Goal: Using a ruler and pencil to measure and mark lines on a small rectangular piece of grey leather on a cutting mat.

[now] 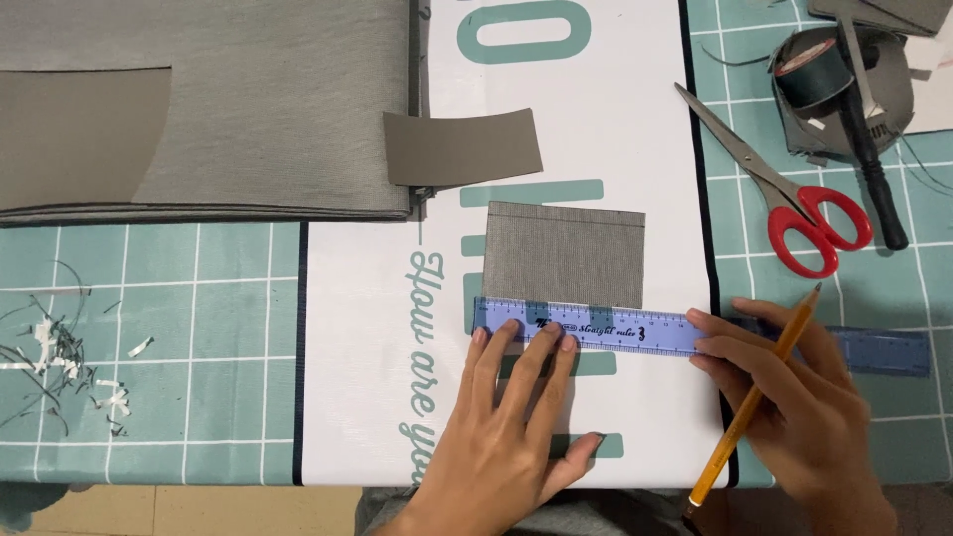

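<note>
A blue translucent ruler [635, 331] lies across the lower edge of a small grey fabric rectangle [564, 255] on a white printed sheet [367, 328]. My left hand [511, 417] lies flat, its fingertips pressing the left part of the ruler. My right hand [794, 407] holds an orange pencil [759, 397], point up near the ruler, while its fingers rest on the ruler's right part.
A teal gridded cutting mat [179, 347] covers the table. Folded grey fabric [248, 109] with a grey piece [462, 147] lies top left. Red-handled scissors [784, 199], a dark tape roll [814, 71] and a black-handled tool [874, 169] sit at the right. Thread scraps [60, 357] lie at the left.
</note>
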